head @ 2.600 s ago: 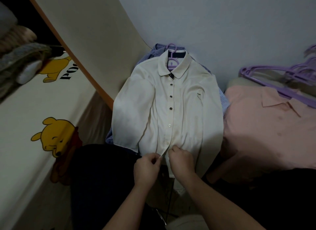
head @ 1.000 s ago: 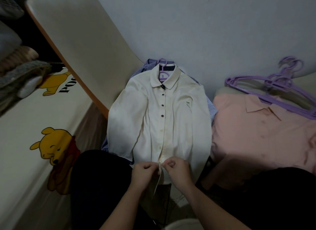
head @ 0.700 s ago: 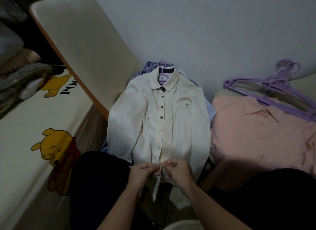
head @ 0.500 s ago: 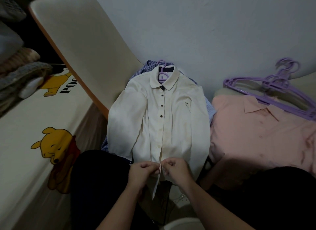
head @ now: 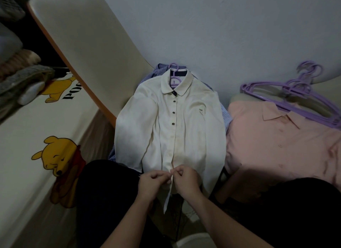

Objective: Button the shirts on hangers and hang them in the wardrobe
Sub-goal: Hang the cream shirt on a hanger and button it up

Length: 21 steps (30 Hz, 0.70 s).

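Two hands: my left hand (head: 152, 181) and right hand (head: 186, 179) pinched the bottom placket of the cream shirt (head: 191, 129); I judged level edges essential.

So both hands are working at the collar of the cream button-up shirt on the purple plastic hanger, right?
No. The head view shows the left hand and right hand pinching the cream button-up shirt near its bottom hem, not the collar; it is on the purple plastic hanger.

Both forearms reach forward and converge. The left hand (head: 154, 182) and right hand (head: 187, 180) meet fingertip to fingertip, fingers curled, each pinching the shirt's (head: 188, 129) front edge.
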Each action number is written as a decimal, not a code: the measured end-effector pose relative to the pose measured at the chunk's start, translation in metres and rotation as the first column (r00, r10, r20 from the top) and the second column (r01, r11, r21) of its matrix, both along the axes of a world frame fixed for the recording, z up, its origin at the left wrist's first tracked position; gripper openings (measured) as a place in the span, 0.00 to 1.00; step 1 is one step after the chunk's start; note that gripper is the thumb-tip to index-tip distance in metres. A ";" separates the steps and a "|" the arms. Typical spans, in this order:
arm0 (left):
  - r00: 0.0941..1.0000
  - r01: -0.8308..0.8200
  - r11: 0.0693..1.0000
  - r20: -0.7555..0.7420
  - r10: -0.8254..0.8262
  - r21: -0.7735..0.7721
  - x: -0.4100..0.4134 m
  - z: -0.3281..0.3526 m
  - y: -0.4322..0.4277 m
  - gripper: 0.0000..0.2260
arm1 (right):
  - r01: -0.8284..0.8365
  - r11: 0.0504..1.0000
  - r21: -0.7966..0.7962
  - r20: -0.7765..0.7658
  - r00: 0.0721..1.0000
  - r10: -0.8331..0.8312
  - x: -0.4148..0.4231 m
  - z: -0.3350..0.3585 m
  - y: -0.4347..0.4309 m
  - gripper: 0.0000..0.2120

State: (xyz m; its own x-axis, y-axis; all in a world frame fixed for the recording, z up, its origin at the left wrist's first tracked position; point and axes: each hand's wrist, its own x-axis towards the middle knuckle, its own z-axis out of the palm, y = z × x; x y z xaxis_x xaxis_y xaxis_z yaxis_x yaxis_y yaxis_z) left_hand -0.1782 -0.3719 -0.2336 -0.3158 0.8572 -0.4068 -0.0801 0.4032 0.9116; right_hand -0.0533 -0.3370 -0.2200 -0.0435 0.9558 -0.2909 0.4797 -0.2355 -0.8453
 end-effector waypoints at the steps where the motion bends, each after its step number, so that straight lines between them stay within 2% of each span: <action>1: 0.999 0.001 1.000 0.043 0.000 -0.020 -0.001 -0.001 0.001 0.02 | -0.001 1.000 0.003 0.013 1.000 0.001 0.000 -0.002 0.001 0.06; 3: 0.996 0.022 0.998 0.087 -0.017 -0.054 -0.004 -0.003 0.004 0.03 | -0.026 1.000 0.010 0.056 0.998 0.025 0.003 -0.005 0.001 0.06; 6: 0.995 0.093 0.993 0.050 -0.089 -0.073 -0.007 -0.007 0.006 0.03 | -0.074 0.997 0.025 0.083 0.994 0.071 0.005 -0.011 -0.002 0.07; 9: 0.993 0.118 0.990 0.032 -0.116 -0.075 -0.007 -0.008 0.007 0.04 | -0.093 0.987 0.134 0.137 0.988 0.074 0.004 -0.019 -0.006 0.09; 12: 0.988 0.125 0.988 0.097 -0.117 -0.086 -0.007 -0.008 0.009 0.04 | -0.141 0.962 0.235 0.195 0.976 0.095 0.005 -0.019 -0.006 0.09; 16: 0.983 0.146 0.985 0.124 -0.134 -0.096 -0.007 -0.009 0.012 0.05 | -0.169 0.948 0.268 0.197 0.973 0.117 0.012 -0.020 -0.002 0.07; 21: 0.977 0.207 0.975 -0.026 -0.210 -0.084 -0.004 -0.009 0.008 0.04 | -0.172 0.960 0.222 0.206 0.970 0.126 0.017 -0.024 -0.003 0.07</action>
State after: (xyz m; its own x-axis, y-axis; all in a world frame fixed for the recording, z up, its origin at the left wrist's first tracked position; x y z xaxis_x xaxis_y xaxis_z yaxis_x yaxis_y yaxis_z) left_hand -0.1827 -0.3635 -0.2431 -0.1484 0.8707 -0.4688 0.0448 0.4795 0.8764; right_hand -0.0365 -0.3405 -0.2439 -0.1572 0.9848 -0.0740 0.6494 0.0467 -0.7590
